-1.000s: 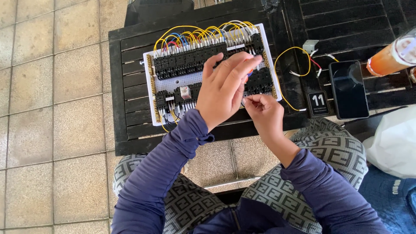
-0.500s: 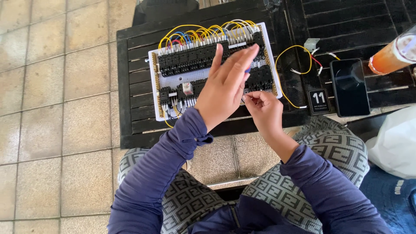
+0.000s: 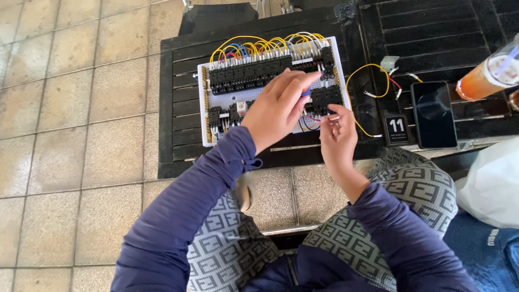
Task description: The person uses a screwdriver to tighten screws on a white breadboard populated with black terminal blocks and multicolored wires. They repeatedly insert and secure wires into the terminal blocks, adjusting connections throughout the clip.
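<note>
Left hand [image 3: 278, 108]: reached forward over the board, back of hand up, fingers curled together at the tips; forearm in a dark blue sleeve ran from lower left.
Left grip: fingertips were pinched on a small tool with a blue-and-orange handle [image 3: 306, 92], only partly visible past the fingers.
Right hand [image 3: 338, 135]: lay just right of the left hand, at the near right corner of the board, wrist bent back toward the body.
Right grip: thumb and forefinger were closed on a thin wire end [image 3: 331, 118]; remaining fingers folded loosely. Colour of that wire could not be told.
Board [image 3: 227, 100]: white rectangular wiring board, flat on the table, long side across the view. Rows of black terminal blocks [image 3: 248, 75] covered it; yellow, blue and red jumper wires [image 3: 259, 46] arched along its far edge.
Board position: on the left part of the dark slatted table [image 3: 178, 135], directly under both hands.
Loose wire: a yellow wire loop [image 3: 373, 67] lay on the table just right of the board.
Right of table: black phone [image 3: 433, 114] face up; small black number card [image 3: 396, 130] beside it; clear cup with orange drink [image 3: 484, 75] at the far right edge.
Floor: beige tiles [image 3: 81, 108] to the left.
</note>
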